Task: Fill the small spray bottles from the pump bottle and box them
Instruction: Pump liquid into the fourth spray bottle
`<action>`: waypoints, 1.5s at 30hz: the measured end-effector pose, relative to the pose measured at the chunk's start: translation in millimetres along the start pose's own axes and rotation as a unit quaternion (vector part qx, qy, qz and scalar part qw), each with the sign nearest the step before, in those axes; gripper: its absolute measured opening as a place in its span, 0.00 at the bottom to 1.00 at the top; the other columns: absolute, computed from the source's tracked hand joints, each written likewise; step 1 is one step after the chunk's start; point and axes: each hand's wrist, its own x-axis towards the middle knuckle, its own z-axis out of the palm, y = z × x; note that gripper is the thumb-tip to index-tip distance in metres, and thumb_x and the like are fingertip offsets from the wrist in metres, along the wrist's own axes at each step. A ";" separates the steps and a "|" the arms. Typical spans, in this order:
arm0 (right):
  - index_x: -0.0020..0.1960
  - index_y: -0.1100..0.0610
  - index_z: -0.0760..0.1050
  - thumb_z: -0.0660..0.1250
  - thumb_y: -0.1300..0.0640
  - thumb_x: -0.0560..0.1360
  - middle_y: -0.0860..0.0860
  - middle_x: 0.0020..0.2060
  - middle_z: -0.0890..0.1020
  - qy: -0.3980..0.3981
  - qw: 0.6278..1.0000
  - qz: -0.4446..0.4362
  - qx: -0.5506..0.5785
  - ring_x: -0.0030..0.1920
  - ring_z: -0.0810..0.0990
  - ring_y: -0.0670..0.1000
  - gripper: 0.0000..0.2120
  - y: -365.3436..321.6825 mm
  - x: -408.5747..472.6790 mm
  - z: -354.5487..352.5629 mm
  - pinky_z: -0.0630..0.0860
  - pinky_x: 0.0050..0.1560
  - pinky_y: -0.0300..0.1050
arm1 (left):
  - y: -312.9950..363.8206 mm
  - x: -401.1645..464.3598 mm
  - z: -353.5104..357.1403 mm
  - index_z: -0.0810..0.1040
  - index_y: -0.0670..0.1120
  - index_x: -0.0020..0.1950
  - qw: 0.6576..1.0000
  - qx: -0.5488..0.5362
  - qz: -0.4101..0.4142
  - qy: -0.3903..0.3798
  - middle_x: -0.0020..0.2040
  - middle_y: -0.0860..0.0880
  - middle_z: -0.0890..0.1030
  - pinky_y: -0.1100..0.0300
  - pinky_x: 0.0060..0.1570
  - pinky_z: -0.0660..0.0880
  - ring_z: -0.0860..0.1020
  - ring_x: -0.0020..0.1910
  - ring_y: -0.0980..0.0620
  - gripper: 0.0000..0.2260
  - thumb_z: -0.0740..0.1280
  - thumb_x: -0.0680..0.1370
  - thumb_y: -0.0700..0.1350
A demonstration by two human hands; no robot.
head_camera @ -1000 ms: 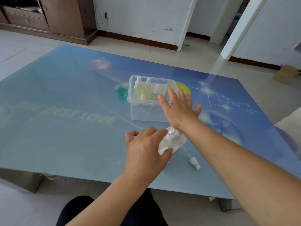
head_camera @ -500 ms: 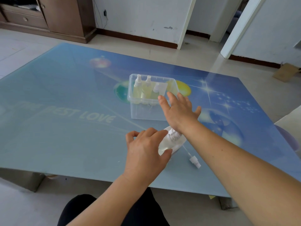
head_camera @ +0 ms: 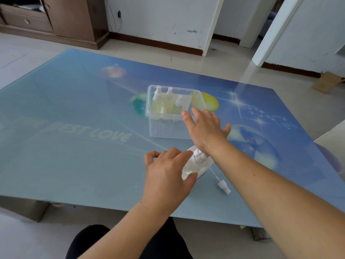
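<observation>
A clear plastic box [head_camera: 164, 129] stands mid-table with three small spray bottles [head_camera: 164, 103] of pale yellow liquid upright along its far left side. My right hand [head_camera: 205, 129] hovers with fingers spread and straight over the box's near right corner, holding nothing; whether it touches the rim I cannot tell. Closer to me, my left hand [head_camera: 166, 178] grips the clear pump bottle [head_camera: 196, 163] with its white top, thumb and fingers curled round it. A loose white spray head [head_camera: 223, 186] with its thin tube lies on the table just right of that bottle.
The blue printed glass table [head_camera: 74, 146] stretches wide to the left; its near edge runs just below my left wrist. A brown cabinet [head_camera: 71, 19] stands on the floor at the far left, and a cardboard piece [head_camera: 326, 82] lies at the far right.
My right hand has drawn back slightly from over the box toward me. My left hand stays on the pump bottle.
</observation>
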 end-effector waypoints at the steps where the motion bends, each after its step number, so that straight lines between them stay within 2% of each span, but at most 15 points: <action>1: 0.76 0.44 0.51 0.38 0.33 0.77 0.49 0.77 0.54 0.001 1.000 -0.004 -0.005 0.77 0.47 0.55 0.31 -0.7 -0.5 -0.7 0.39 0.70 0.69 | 0.1 -0.1 -0.2 0.80 0.49 0.43 1.000 -0.001 -0.002 0.000 0.33 0.54 0.76 0.51 0.46 0.65 0.74 0.29 0.51 0.11 0.70 0.61 0.48; 7: 0.77 0.43 0.47 0.39 0.33 0.77 0.48 0.78 0.47 0.009 0.999 -0.027 -0.015 0.77 0.42 0.53 0.30 -7.3 1.2 -17.1 0.38 0.70 0.67 | 5.8 4.8 -6.9 0.80 0.50 0.43 1.000 -0.002 0.002 0.011 0.34 0.54 0.76 0.54 0.46 0.64 0.74 0.30 0.51 0.11 0.70 0.62 0.48; 13: 0.75 0.44 0.54 0.40 0.33 0.77 0.49 0.76 0.57 0.022 1.000 -0.013 0.009 0.76 0.50 0.55 0.30 -0.8 3.0 -10.3 0.41 0.70 0.68 | 4.8 3.6 -3.4 0.80 0.49 0.43 1.000 -0.013 0.004 0.009 0.34 0.53 0.76 0.53 0.46 0.64 0.74 0.30 0.51 0.11 0.70 0.62 0.47; 18: 0.75 0.45 0.56 0.39 0.33 0.77 0.49 0.74 0.60 0.014 1.000 -0.006 0.006 0.76 0.52 0.55 0.31 0.4 2.1 -1.1 0.41 0.70 0.69 | 0.6 -0.7 3.6 0.80 0.49 0.41 1.000 -0.015 -0.015 -0.008 0.34 0.54 0.77 0.54 0.45 0.63 0.74 0.30 0.51 0.09 0.69 0.63 0.47; 20: 0.76 0.44 0.53 0.39 0.33 0.77 0.49 0.75 0.58 0.012 1.000 -0.013 0.000 0.76 0.49 0.55 0.31 -0.8 -0.1 -1.9 0.40 0.70 0.69 | 1.2 -1.3 3.2 0.80 0.49 0.42 1.000 -0.019 -0.021 -0.009 0.34 0.54 0.77 0.54 0.46 0.63 0.74 0.30 0.51 0.09 0.69 0.63 0.48; 23: 0.77 0.42 0.46 0.39 0.32 0.76 0.48 0.78 0.46 0.003 0.999 -0.031 -0.017 0.77 0.41 0.54 0.31 -3.9 -2.1 -9.7 0.36 0.70 0.67 | 4.4 0.1 0.0 0.80 0.50 0.43 0.999 -0.028 -0.018 -0.001 0.35 0.54 0.77 0.54 0.46 0.64 0.74 0.31 0.52 0.10 0.69 0.63 0.48; 25: 0.76 0.41 0.43 0.38 0.31 0.76 0.47 0.78 0.43 0.006 0.999 -0.044 -0.025 0.77 0.38 0.53 0.32 -5.3 -2.6 -13.6 0.36 0.70 0.67 | 5.9 1.4 -1.4 0.80 0.50 0.44 0.999 -0.033 -0.012 0.006 0.35 0.55 0.77 0.53 0.46 0.64 0.74 0.31 0.52 0.11 0.69 0.63 0.48; 36: 0.76 0.42 0.48 0.38 0.31 0.76 0.48 0.78 0.48 -0.008 1.000 -0.014 -0.005 0.77 0.42 0.54 0.32 -1.1 1.2 -1.9 0.37 0.70 0.68 | 2.6 -0.1 5.5 0.80 0.50 0.42 0.999 -0.033 -0.028 -0.007 0.35 0.55 0.77 0.54 0.46 0.65 0.74 0.31 0.53 0.09 0.68 0.63 0.48; 45: 0.77 0.42 0.46 0.39 0.33 0.77 0.48 0.78 0.46 0.018 0.999 -0.037 0.002 0.77 0.40 0.53 0.31 -4.0 0.2 -18.0 0.37 0.70 0.67 | 11.3 2.8 -3.1 0.81 0.51 0.45 0.999 -0.045 -0.020 0.013 0.35 0.54 0.78 0.54 0.46 0.65 0.74 0.32 0.52 0.12 0.69 0.63 0.49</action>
